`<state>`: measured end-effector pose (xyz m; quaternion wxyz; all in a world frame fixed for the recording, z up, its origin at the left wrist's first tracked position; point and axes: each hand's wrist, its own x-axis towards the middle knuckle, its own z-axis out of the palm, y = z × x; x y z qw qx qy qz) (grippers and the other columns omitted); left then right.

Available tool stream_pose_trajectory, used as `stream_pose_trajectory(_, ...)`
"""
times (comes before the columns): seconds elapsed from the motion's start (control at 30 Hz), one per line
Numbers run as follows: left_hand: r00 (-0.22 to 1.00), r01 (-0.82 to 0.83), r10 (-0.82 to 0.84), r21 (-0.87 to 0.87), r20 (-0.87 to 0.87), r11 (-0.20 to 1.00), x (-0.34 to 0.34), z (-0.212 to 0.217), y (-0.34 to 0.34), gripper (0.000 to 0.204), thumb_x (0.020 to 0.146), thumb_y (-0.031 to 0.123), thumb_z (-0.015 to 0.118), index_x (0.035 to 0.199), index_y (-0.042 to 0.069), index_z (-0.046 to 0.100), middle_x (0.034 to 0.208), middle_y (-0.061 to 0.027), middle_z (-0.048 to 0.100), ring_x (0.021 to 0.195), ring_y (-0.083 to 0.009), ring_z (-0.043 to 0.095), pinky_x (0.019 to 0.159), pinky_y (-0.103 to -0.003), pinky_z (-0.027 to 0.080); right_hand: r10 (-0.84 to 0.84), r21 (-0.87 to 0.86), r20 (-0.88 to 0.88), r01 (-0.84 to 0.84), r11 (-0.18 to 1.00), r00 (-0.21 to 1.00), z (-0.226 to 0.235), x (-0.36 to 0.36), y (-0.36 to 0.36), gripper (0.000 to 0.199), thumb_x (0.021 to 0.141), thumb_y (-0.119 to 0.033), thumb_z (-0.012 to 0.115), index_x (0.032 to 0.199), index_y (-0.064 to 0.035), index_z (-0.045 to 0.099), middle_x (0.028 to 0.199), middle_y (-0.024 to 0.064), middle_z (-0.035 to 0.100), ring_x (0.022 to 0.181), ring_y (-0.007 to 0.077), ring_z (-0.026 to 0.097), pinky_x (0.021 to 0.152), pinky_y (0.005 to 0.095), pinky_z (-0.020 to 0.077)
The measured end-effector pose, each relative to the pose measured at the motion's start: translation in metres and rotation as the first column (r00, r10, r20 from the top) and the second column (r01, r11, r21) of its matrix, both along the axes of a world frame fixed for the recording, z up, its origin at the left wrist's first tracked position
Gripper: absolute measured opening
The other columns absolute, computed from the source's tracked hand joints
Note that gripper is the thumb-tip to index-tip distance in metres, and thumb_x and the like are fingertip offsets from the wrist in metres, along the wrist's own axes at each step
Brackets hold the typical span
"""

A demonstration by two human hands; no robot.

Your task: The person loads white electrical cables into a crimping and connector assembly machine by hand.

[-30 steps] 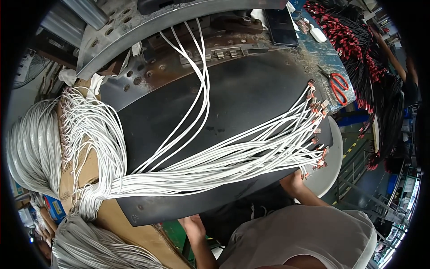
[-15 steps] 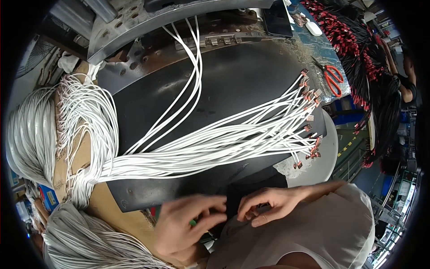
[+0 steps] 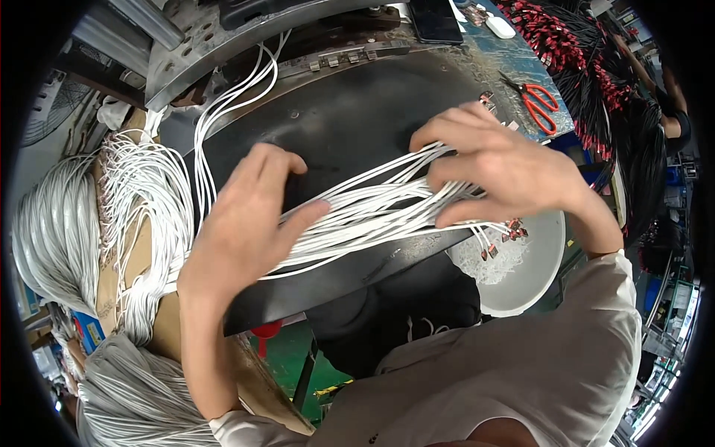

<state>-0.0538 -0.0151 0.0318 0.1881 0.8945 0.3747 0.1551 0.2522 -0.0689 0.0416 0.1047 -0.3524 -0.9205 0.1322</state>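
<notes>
A bundle of white cables (image 3: 372, 216) lies across the black work surface, with small copper-and-red connector ends (image 3: 514, 229) at the right. My left hand (image 3: 242, 223) is over the left part of the bundle, its thumb stretched out and apart from the bent fingers. Toward the connector end, my right hand (image 3: 503, 164) is curved round the cables, which run between its thumb and fingers. The palm hides part of the connectors. Several separate white cables (image 3: 205, 134) run from the machine down beside my left hand.
A metal machine (image 3: 201, 52) stands at the far left. Red-handled cutters (image 3: 538, 108) and a black phone (image 3: 436, 21) lie at the far right. Grey cable coils (image 3: 56, 231) stand left. A pale round basin (image 3: 551, 257) with clear scraps sits below the right edge. Black cables (image 3: 588, 67) hang beyond.
Both hands have moved up and forward from near my lap onto the white cable bundle. The separate cables from the machine have swung to the left.
</notes>
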Motion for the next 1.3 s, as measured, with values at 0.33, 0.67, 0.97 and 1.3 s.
stream_pose_trajectory(0.33,0.984,0.172,-0.172,-0.007,-0.036,0.985,0.001,-0.009,-0.012,0.014,0.093,0.009,0.061,0.1,-0.003,0.057,0.091,-0.0151,0.057,0.083,-0.0331,0.058,0.072,-0.042,0.047,-0.125,-0.47,-0.169,0.032,0.882,0.978,-0.021,-0.016,0.052,0.029,0.09,-0.028,0.072,0.098,-0.0009,0.067,0.084,0.0097,0.064,0.08,0.0231,0.063,0.074,0.0364,0.0469)
stream_pose_trajectory(0.67,0.867,-0.271,0.266,-0.049,0.423,0.961,-0.014,-0.04,-0.002,0.009,0.096,0.004,0.059,0.093,-0.004,0.058,0.082,-0.012,0.056,0.065,-0.0242,0.053,0.059,-0.033,0.043,-0.2,-0.299,0.367,0.319,0.899,0.908,0.037,-0.001,0.065,0.029,0.089,-0.02,0.068,0.108,0.0009,0.065,0.079,0.0098,0.067,0.075,0.0203,0.064,0.068,0.0355,0.0486)
stream_pose_trajectory(0.97,0.791,-0.098,0.118,-0.065,0.6,0.993,-0.015,-0.052,0.001,0.011,0.1,0.008,0.059,0.1,-0.002,0.062,0.079,-0.0039,0.059,0.06,-0.0077,0.048,0.051,-0.024,0.036,-0.059,-0.523,-0.22,-0.067,0.85,0.974,0.002,0.015,0.068,0.023,0.093,-0.016,0.066,0.108,0.0016,0.067,0.082,0.0064,0.068,0.076,0.0147,0.065,0.067,0.0317,0.0504)
stream_pose_trajectory(1.3,0.834,0.507,0.057,-0.802,0.549,0.315,0.047,0.007,0.04,0.022,0.103,0.015,0.054,0.108,-0.004,0.064,0.073,0.0006,0.058,0.055,-0.0029,0.044,0.049,-0.02,0.033,-0.526,-0.87,-0.255,0.046,0.492,0.812,0.029,0.122,0.067,0.037,0.101,-0.032,0.058,0.117,0.0011,0.064,0.106,0.0086,0.069,0.088,0.0143,0.068,0.071,0.029,0.0524)
